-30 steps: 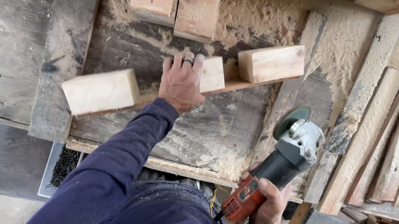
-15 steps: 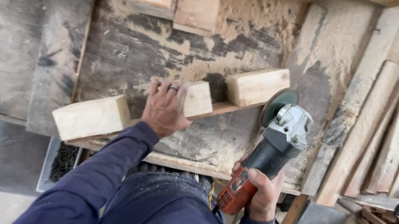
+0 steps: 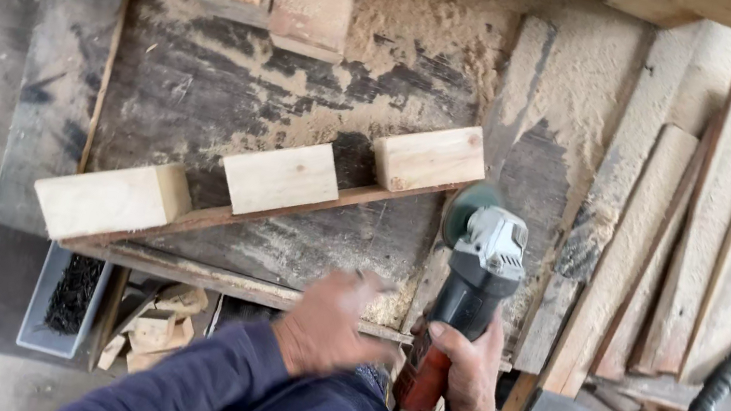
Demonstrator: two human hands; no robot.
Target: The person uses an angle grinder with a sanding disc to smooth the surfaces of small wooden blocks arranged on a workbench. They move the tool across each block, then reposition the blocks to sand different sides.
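The right hand [image 3: 462,368] grips a grinder [image 3: 470,286] at the bench's [image 3: 209,83] near edge, its disc beside the right end of a slat [image 3: 286,213] carrying three blocks [image 3: 280,177]. The left hand [image 3: 326,321] is blurred, loosely open and empty, just left of the grinder.

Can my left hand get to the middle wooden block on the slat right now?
Probably yes. The left hand hovers, blurred, just off the bench edge, and the stretch of bench up to the middle wooden block looks bare. The grinder in the right hand sits off to the side.
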